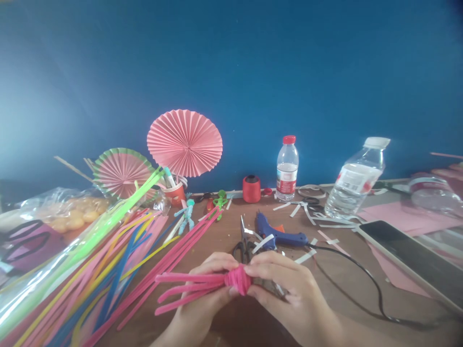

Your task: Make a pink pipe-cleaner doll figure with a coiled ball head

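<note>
A bundle of pink pipe cleaners (238,279) is wound into a tight knob at one end, with several loose stems sticking out to the left. My left hand (210,289) is closed around it where the stems meet the knob. From the other side, the fingertips and thumb of my right hand (285,284) pinch the knob. Just beyond my hands lie black-handled scissors (244,248), partly covered by paper strips. A blue glue gun (282,235) rests behind my right hand. More long pink pipe cleaners (177,253) lie beside my left hand.
Many coloured pipe cleaners (119,270) cover the left side. Pink paper fans (185,143), a red thread spool (251,189) and a water bottle (287,168) stand along the wall. A tilted bottle (356,180), a phone (415,260) and the glue gun's cord (378,289) are at right.
</note>
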{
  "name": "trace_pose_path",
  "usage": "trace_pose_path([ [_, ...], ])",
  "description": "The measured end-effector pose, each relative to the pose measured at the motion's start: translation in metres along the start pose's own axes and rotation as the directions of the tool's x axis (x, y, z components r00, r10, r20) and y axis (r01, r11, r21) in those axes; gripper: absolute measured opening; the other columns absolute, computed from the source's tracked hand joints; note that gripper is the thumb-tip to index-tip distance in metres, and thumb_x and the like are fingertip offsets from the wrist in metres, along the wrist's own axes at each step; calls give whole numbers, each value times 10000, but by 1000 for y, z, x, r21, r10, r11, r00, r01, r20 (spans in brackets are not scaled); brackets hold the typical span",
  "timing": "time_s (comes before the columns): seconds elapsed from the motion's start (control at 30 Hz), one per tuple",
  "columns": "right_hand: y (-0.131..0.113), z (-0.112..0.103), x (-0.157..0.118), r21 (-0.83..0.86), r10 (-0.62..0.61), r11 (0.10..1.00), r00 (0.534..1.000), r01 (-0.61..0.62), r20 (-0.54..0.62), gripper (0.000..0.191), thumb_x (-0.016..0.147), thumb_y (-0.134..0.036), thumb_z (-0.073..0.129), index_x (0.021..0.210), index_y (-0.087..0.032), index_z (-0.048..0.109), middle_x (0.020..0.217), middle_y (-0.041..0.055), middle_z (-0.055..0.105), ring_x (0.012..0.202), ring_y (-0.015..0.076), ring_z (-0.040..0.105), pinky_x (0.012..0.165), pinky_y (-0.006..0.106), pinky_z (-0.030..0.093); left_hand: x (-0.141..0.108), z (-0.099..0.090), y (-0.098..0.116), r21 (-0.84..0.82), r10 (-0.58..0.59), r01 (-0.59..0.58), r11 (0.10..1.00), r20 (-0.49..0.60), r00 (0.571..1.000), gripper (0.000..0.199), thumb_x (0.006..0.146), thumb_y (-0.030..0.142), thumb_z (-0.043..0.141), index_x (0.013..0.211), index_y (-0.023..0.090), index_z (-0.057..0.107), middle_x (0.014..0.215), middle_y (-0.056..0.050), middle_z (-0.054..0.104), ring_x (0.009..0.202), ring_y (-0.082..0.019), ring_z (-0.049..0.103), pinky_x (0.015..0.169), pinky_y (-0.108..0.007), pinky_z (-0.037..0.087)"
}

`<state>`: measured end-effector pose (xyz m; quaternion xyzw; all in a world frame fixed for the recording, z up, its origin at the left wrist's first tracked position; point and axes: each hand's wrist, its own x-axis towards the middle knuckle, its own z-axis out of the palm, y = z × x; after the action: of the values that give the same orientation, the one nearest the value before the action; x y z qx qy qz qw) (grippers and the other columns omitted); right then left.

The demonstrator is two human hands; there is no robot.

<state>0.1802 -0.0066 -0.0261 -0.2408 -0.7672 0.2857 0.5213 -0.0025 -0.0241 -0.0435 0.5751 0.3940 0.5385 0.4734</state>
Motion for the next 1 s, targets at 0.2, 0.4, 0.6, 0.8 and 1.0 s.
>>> trace_pose_path([
  [0.2, -1, 1, 1, 13, -1, 1000, 1000, 1, -4, 184, 737, -85, 639, 911, -147, 649, 843, 60, 638, 746, 126, 627, 680, 178, 513, -1, 0, 0, -28, -27, 28, 999, 15, 1000, 267, 687, 38, 661, 845, 253, 672, 904, -15, 594, 904, -189, 549, 793, -303, 457],
  [0.4, -1, 3, 0, 22, -3, 1000, 1000, 4, -28, 179, 728, -93, 658, 898, -150, 657, 827, 57, 647, 749, 130, 632, 679, 177, 514, -1, 1, 3, -96, -46, 47, 994, 13, 999, 238, 668, 72, 686, 828, 247, 686, 850, -15, 593, 820, -177, 563, 717, -283, 466],
  [0.6, -1, 4, -1, 25, 7, 1000, 999, -6, -36, 178, 715, -85, 667, 887, -132, 663, 830, 71, 650, 734, 134, 636, 669, 187, 519, -1, 4, 5, -120, -59, 53, 991, -42, 997, 210, 625, 91, 721, 789, 221, 705, 785, -23, 590, 743, -175, 571, 654, -279, 468],
  [0.8, -2, 4, -1, 2, -16, 1000, 998, 16, -53, 167, 711, -74, 659, 869, -131, 661, 812, 70, 653, 713, 134, 638, 649, 187, 523, 0, 0, 2, -77, -58, 58, 995, -4, 998, 228, 649, 80, 702, 825, 225, 707, 799, -31, 591, 754, -187, 577, 666, -300, 469],
  [1.0, -2, 3, -1, -34, 0, 999, 999, -1, -39, 177, 729, -111, 653, 896, -168, 645, 816, 46, 660, 725, 135, 639, 660, 191, 527, -2, 2, 6, -125, -103, 103, 987, 7, 995, 198, 671, 94, 690, 824, 219, 681, 841, -19, 580, 791, -168, 560, 706, -275, 452],
])
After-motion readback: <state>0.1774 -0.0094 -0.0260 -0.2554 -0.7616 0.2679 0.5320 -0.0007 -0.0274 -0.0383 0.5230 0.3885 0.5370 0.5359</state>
